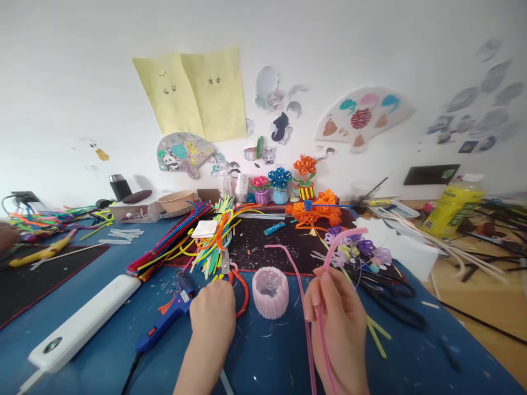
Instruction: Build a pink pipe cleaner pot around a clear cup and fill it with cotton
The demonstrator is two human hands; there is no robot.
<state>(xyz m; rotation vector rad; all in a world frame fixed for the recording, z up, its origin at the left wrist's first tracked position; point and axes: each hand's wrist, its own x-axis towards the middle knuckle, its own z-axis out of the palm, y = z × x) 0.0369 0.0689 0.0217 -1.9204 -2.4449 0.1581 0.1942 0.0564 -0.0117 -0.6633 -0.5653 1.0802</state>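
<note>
My right hand [335,323] pinches a pink pipe cleaner [329,255] whose bent top sticks up past my fingertips. A second pink pipe cleaner [301,285] runs down along the left side of that hand. My left hand [213,310] is closed in a fist beside the red-handled scissors [242,293]; what its fingers hold, if anything, is hidden. Between my hands stands a small pale pink ribbed pot [270,299], partly see-through inside. The blue glue gun [168,321] lies left of my left hand.
A bundle of coloured pipe cleaners [173,236] lies behind my left hand. Left is a white power strip [86,323]. Purple flowers [358,247] and black scissors [391,299] lie at right. Small potted flowers [280,186] stand by the wall. Another person's hand [8,237] shows far left.
</note>
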